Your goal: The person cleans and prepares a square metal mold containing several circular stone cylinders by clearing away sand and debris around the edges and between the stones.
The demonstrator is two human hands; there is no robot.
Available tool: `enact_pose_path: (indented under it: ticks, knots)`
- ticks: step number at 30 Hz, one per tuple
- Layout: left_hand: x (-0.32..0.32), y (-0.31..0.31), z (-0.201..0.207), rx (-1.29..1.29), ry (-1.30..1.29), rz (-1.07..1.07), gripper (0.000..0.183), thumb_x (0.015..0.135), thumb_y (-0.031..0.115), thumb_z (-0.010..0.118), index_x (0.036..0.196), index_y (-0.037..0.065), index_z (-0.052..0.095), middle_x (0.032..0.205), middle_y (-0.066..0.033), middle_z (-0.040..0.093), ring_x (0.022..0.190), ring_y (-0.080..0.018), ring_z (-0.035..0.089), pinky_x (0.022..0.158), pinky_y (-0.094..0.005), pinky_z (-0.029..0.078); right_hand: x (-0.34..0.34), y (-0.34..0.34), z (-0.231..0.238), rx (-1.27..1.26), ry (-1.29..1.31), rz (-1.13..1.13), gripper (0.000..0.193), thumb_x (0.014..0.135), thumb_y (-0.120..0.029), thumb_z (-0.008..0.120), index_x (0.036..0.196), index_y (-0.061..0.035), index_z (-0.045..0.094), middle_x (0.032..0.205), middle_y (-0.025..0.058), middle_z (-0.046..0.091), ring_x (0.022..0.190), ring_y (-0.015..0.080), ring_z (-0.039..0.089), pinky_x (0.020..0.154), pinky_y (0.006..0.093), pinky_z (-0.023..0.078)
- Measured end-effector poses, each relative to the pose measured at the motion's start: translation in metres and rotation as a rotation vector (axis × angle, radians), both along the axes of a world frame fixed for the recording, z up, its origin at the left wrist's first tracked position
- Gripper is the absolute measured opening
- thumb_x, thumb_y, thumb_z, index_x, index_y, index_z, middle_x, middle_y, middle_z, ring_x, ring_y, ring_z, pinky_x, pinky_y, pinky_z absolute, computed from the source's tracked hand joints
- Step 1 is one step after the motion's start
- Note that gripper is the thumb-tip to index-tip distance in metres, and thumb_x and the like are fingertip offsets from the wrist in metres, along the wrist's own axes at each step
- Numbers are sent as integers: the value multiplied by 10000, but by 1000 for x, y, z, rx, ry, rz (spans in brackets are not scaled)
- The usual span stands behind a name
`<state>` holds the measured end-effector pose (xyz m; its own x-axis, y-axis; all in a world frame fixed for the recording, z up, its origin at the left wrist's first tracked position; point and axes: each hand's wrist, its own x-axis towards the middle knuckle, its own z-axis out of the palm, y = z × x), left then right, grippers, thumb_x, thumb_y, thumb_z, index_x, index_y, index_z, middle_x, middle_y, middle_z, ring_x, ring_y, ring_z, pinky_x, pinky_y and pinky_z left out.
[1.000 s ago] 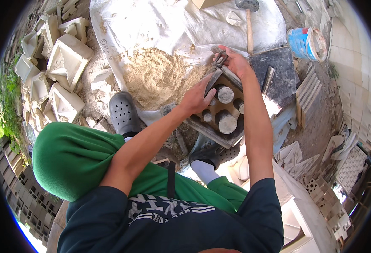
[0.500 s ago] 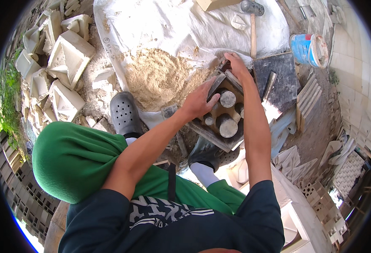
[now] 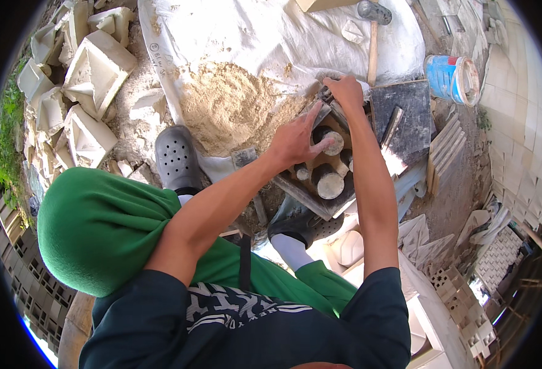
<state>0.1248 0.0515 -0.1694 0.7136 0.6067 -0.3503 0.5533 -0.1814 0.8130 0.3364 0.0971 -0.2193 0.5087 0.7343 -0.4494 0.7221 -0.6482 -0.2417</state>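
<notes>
A dark square mould box (image 3: 303,199) stands tilted cornerwise before me, with several grey round cylinders (image 3: 330,185) upright inside it. My left hand (image 3: 293,142) lies along its left wall, fingers stretched out and thumb spread over the upper cylinder (image 3: 333,144). At the far corner, the fingers of my right hand (image 3: 345,93) are curled round the mould's edge; their tips are partly hidden. A heap of sandy powder (image 3: 225,107) lies left of the mould on a white sheet (image 3: 234,37).
A mallet (image 3: 373,46) lies beyond the mould. To the right are a dark board (image 3: 399,114), a blue bucket (image 3: 452,80) and stacked wooden strips (image 3: 446,150). Pale cast blocks (image 3: 99,67) are piled at left. My grey clogs (image 3: 177,158) flank the work.
My left thumb has spread out over the upper cylinder, and the fingers have straightened along the wall. My right hand stays at the far corner. The whole view has shifted slightly.
</notes>
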Motion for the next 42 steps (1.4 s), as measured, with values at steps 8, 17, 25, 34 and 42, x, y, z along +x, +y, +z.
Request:
enact_pose_path:
  ticks: [8,17,25,34,42]
  knots:
    - [3,-6,-3,45,-87,30,928,845,570,620,1488,26,228,1047,-286,642,923,-436,650,812,-476,517,30,-4,-10,146,1223,-713,345,950,-253,475,1107,25,606,968,179,651,929,302,640,871,442,515]
    - [3,-10,-6,90,-122,77,893,853,556,617,1485,46,246,1129,-288,611,981,-440,630,829,-473,514,29,-14,-11,270,1716,-820,305,997,-188,396,1114,75,496,1002,212,578,921,345,592,874,492,491]
    - [9,-10,-2,175,-24,58,853,889,547,573,1486,33,246,1304,-276,520,1132,-414,573,892,-469,505,30,-17,-23,188,1293,-800,274,1015,-286,484,1069,-26,551,899,89,575,789,219,573,768,361,497]
    - [10,-15,-10,201,-51,61,797,917,549,522,1415,-39,320,1230,-287,564,1065,-421,604,875,-471,510,19,-5,-14,-28,406,-382,548,791,-498,723,982,13,674,979,163,686,890,308,670,799,401,537]
    - [4,-11,-15,136,-47,26,801,934,546,502,1418,-61,303,1279,-298,542,1015,-447,624,861,-476,521,-24,8,20,6,-73,-245,590,734,-491,744,1016,24,695,1042,255,683,1019,397,660,851,455,533]
